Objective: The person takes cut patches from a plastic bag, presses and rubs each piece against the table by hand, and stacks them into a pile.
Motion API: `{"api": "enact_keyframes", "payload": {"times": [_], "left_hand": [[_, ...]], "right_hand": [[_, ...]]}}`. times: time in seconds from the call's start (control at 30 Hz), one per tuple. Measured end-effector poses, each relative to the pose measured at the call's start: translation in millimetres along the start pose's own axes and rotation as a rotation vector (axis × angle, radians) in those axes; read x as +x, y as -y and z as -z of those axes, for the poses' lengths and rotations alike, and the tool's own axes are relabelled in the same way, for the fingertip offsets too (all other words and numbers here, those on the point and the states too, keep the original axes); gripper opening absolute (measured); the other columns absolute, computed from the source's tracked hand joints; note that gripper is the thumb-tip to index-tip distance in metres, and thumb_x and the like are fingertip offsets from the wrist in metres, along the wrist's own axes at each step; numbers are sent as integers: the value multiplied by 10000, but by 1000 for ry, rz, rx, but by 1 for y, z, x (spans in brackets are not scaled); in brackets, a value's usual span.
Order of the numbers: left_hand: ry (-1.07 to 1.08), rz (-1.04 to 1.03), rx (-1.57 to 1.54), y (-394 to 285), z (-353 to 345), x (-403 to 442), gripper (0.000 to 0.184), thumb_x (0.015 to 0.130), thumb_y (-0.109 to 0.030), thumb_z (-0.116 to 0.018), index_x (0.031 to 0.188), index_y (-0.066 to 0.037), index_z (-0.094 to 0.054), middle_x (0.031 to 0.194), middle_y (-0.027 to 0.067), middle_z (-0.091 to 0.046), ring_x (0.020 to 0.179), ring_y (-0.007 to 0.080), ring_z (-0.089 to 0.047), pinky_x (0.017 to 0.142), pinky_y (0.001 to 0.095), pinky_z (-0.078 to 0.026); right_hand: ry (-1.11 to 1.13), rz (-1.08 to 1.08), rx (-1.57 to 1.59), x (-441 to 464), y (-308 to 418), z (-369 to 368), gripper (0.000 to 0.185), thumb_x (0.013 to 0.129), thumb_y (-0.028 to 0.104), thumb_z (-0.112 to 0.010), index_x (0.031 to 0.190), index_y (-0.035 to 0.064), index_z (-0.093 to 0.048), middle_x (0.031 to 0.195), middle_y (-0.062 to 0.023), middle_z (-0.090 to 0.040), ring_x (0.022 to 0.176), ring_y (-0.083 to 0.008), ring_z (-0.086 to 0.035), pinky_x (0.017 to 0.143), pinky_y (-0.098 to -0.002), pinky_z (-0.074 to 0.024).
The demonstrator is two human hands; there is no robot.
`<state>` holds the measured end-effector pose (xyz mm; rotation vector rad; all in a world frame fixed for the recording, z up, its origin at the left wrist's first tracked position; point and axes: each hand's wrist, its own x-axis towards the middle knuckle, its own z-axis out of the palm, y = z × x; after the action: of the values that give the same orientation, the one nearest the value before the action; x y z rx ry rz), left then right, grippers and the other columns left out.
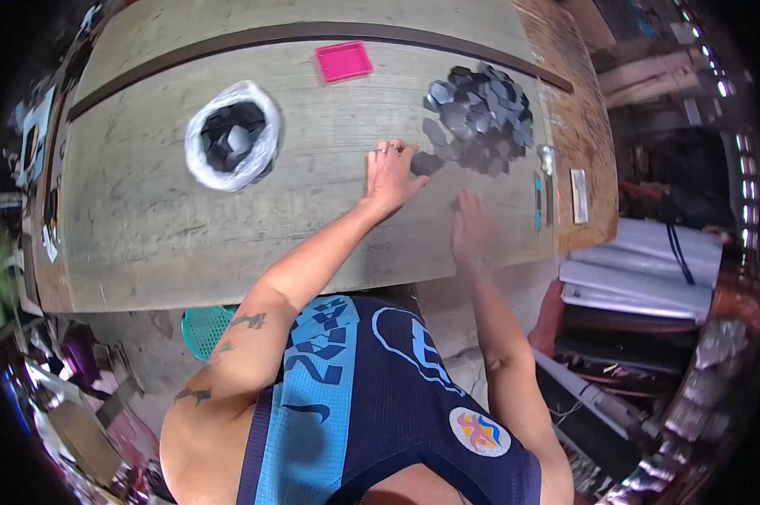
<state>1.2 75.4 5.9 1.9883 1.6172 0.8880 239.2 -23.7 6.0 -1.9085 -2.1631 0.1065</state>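
Observation:
My left hand [390, 177] rests on the table mat, its fingers curled. A dark, flat, many-sided piece [426, 164] sits between its index finger and thumb, apparently gripped there. Motion blurs my right hand [472, 229], which is over the mat near the front edge; its fingers are too smeared to read. Just beyond both hands spreads a pile of similar dark grey flat pieces [481, 114]. To the left stands a container lined with a clear plastic bag [196, 156], with more of these dark pieces inside.
A pink tray [344, 61] lies near a long dark strip [304, 32] crossing the table [312, 244]. At the right are a blue cutter [538, 202] and a whitish bar [579, 196]. Rolled sheets [640, 261] lie beyond the right edge; a green basket [203, 332] is below the table.

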Motion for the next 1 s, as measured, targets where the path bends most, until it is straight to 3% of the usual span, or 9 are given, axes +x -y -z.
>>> {"api": "enact_keyframes", "payload": {"times": [0.33,0.57,0.73,0.83,1.0], "left_hand": [[8,-63,172,-15,-12,18,440,782,-386,-864,1128,-137,-758,1182,85,-618,1147,309,-533,932,439,-425],[28,-87,268,-25,15,32,401,810,-357,-837,1059,-54,-753,1156,145,-677,1152,354,-581,976,460,-475],[-10,-31,171,-38,30,-15,412,809,-362,-858,1043,-43,-743,1059,157,-677,1061,367,-616,895,462,-522],[37,-90,207,-53,-13,-49,408,821,-369,-859,1024,-36,-740,1057,149,-691,1040,368,-611,931,466,-506],[28,-102,179,-86,-43,-72,519,822,-331,-850,1243,-67,-699,1260,138,-634,1137,365,-550,959,468,-475]], "right_hand": [[-3,11,55,-1,-4,-4,489,1044,298,-531,1513,158,-558,1605,-61,-504,1516,-326,-399,1252,-538,-260],[-54,17,167,-2,-11,-8,476,1044,288,-555,1494,135,-575,1593,-41,-515,1522,-314,-382,1246,-551,-257],[-58,37,248,-3,-18,-8,451,1060,269,-528,1482,119,-581,1589,-42,-520,1517,-307,-390,1242,-545,-262],[-95,-18,337,-2,-17,-9,421,1065,263,-516,1444,107,-613,1555,-60,-556,1504,-313,-411,1236,-539,-272],[-190,-129,536,7,-15,-12,387,1065,258,-525,1393,102,-658,1503,-82,-607,1485,-325,-441,1222,-539,-286]]}}
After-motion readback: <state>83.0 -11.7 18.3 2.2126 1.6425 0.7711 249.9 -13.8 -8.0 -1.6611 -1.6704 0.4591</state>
